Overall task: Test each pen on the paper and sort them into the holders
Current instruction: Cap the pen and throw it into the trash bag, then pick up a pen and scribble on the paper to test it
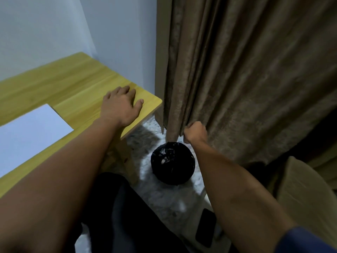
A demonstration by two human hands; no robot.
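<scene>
Desk corner under left hand

Bare desk lies open far of the paper. Right of it, the curtain blocks passage; the bin occupies the floor gap.

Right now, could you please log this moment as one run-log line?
left hand: flat on yellow wooden table | right hand: grips brown curtain | pens: unseen
</scene>
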